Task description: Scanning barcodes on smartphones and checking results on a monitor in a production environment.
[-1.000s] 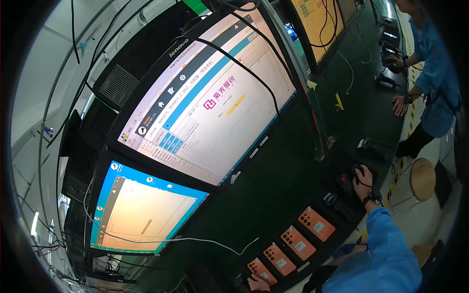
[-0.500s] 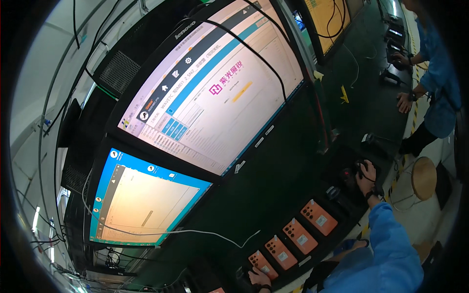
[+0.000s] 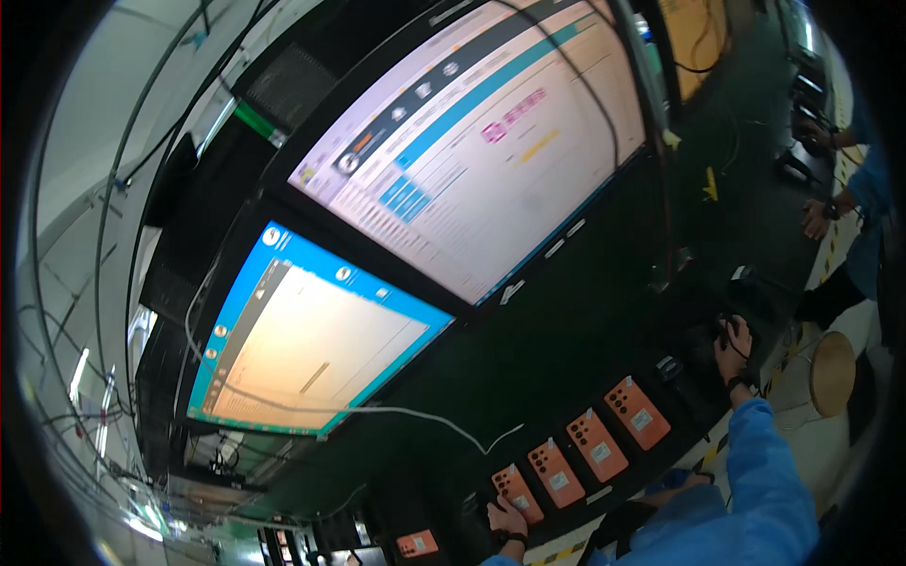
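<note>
My right hand point(image 3: 732, 349) is closed over a small black corded device that looks like a mouse point(image 3: 727, 327), at the right of the dark bench. At the bottom, my left hand point(image 3: 507, 518) rests against the lower left edge of an orange phone point(image 3: 520, 499), with its fingers apart. That phone is the leftmost in a slanting row; an orange phone point(image 3: 557, 474), another orange phone point(image 3: 597, 446) and a further orange phone point(image 3: 638, 414) follow to the right. All lie with their camera backs up, with a pale label on each.
A large monitor point(image 3: 510, 141) and a smaller screen point(image 3: 321, 340) stand behind the bench. A white cable point(image 3: 425, 412) trails across it. Black handheld devices point(image 3: 668, 368) lie between phones and right hand. Another orange phone point(image 3: 417, 543) sits lower left. A co-worker's hand point(image 3: 816, 219) is far right, near a stool point(image 3: 832, 374).
My view has turned, so the screens sit farther right and higher. Both hands stay at the same things. A red glow beside the black device no longer shows.
</note>
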`<state>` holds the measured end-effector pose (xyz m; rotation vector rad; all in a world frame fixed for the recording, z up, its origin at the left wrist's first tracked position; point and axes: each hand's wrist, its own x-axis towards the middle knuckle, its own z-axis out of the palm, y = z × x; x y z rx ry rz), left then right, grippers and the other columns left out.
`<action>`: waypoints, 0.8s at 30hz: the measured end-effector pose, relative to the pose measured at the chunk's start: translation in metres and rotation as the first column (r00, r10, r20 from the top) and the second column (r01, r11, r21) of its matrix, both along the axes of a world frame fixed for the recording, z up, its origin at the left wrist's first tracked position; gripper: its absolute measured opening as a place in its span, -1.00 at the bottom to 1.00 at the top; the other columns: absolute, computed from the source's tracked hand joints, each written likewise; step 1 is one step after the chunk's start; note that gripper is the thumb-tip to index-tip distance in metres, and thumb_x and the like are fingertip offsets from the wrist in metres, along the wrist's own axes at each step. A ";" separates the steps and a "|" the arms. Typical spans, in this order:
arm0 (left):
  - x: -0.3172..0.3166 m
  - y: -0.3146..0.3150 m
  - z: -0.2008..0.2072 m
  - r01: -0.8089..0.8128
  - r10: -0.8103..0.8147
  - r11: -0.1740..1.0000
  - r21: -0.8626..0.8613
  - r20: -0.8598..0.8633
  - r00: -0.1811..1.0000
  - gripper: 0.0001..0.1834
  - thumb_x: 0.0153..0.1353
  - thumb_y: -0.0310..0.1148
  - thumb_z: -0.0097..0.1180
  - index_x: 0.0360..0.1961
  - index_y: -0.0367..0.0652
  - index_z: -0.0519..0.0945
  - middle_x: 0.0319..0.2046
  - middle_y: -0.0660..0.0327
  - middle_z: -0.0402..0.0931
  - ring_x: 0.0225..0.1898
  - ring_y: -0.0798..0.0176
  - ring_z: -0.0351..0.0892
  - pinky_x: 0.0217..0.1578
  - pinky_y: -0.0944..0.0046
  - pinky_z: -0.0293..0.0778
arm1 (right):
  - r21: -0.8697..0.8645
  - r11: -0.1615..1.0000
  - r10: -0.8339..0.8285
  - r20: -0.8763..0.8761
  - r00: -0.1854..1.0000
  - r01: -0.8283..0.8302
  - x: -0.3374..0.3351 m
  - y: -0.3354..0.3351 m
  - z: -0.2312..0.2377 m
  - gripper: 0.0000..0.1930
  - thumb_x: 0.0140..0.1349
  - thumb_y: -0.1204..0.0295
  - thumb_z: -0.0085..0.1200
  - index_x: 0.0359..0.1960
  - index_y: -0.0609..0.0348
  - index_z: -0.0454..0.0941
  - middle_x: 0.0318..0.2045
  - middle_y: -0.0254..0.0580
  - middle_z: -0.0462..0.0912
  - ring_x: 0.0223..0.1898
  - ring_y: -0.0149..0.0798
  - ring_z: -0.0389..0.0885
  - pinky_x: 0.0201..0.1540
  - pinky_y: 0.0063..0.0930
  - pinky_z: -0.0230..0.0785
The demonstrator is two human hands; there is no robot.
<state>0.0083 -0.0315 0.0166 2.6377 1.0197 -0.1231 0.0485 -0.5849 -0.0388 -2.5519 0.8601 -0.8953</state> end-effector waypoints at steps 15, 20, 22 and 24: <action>-0.005 0.017 -0.001 0.083 -0.072 0.991 -0.105 0.108 0.992 -0.39 0.36 0.04 -0.35 -0.02 -0.40 0.35 -0.06 -0.28 0.40 -0.08 -0.28 0.44 -0.11 -0.11 0.43 | 0.029 0.961 0.277 -0.031 0.960 -0.277 -0.004 0.052 0.034 -0.58 0.13 0.44 0.12 0.07 0.07 0.42 0.17 -0.01 0.31 0.23 0.05 0.21 0.25 -0.18 0.11; -0.007 0.027 -0.008 0.087 -0.076 0.989 -0.121 0.093 0.993 -0.44 0.36 0.03 -0.37 -0.03 -0.31 0.37 -0.10 -0.20 0.46 -0.14 -0.25 0.48 -0.18 -0.08 0.47 | -0.053 0.949 0.306 -0.067 0.950 -0.310 0.008 0.074 0.017 -0.52 0.07 0.51 0.11 0.09 0.01 0.39 0.19 -0.01 0.29 0.23 0.07 0.21 0.26 -0.12 0.12; -0.008 0.028 -0.010 0.054 -0.041 0.993 -0.109 0.122 0.992 -0.45 0.36 0.03 -0.36 -0.07 -0.30 0.38 -0.13 -0.20 0.47 -0.16 -0.25 0.49 -0.21 -0.09 0.47 | -0.058 0.963 0.258 -0.061 0.964 -0.261 0.013 0.072 0.007 -0.55 0.10 0.52 0.07 0.09 0.03 0.39 0.19 0.02 0.28 0.22 0.09 0.23 0.26 -0.14 0.13; -0.009 0.027 -0.012 0.055 -0.039 0.994 -0.090 0.164 0.986 -0.46 0.36 0.03 -0.36 -0.12 -0.30 0.39 -0.16 -0.21 0.47 -0.18 -0.25 0.49 -0.24 -0.09 0.46 | -0.067 0.968 0.238 -0.053 0.970 -0.241 0.016 0.068 -0.003 -0.56 0.11 0.53 0.05 0.08 0.05 0.40 0.19 0.02 0.28 0.22 0.09 0.24 0.25 -0.14 0.14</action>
